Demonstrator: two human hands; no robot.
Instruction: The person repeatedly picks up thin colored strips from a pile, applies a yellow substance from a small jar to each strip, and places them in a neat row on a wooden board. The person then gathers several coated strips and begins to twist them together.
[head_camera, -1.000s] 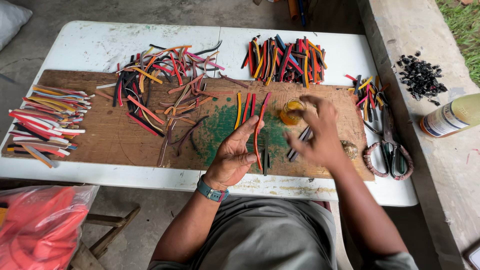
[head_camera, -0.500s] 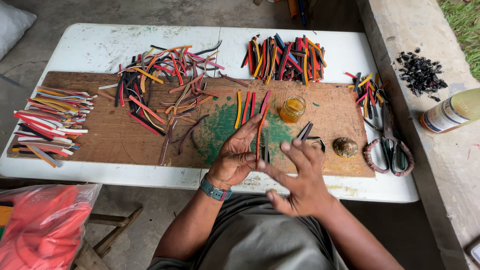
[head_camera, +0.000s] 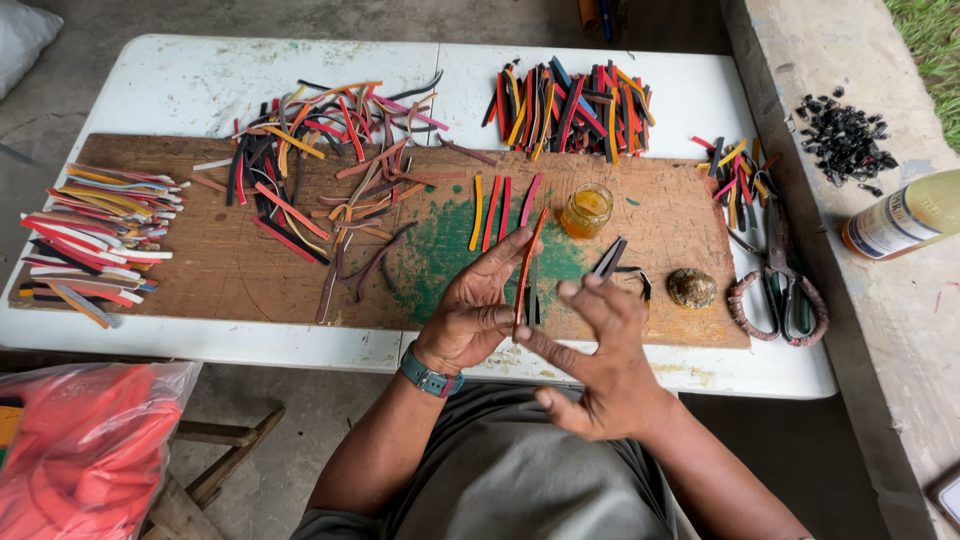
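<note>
My left hand (head_camera: 470, 310), with a watch on its wrist, holds a thin orange strip (head_camera: 531, 252) upright over the green-stained part of the wooden board (head_camera: 220, 270). My right hand (head_camera: 605, 360) hovers just right of it with fingers spread, its forefinger tip at the strip's lower end. A small jar of yellow liquid (head_camera: 586, 210) stands on the board behind the hands. Three short strips (head_camera: 490, 212), yellow, orange and red, lie side by side left of the jar.
Several piles of coloured strips lie around: a loose heap (head_camera: 320, 160), a bundle (head_camera: 570, 100), a stack (head_camera: 90, 235), a small pile (head_camera: 735, 170). Scissors (head_camera: 785, 290), a brown round lump (head_camera: 692, 288), dark clips (head_camera: 610, 258). On the ledge: black bits (head_camera: 845, 135), a bottle (head_camera: 905, 215). Red bag (head_camera: 85, 450).
My right hand has come back from the jar toward my body and now meets the strip. My left hand lifted slightly with the orange strip in it.
</note>
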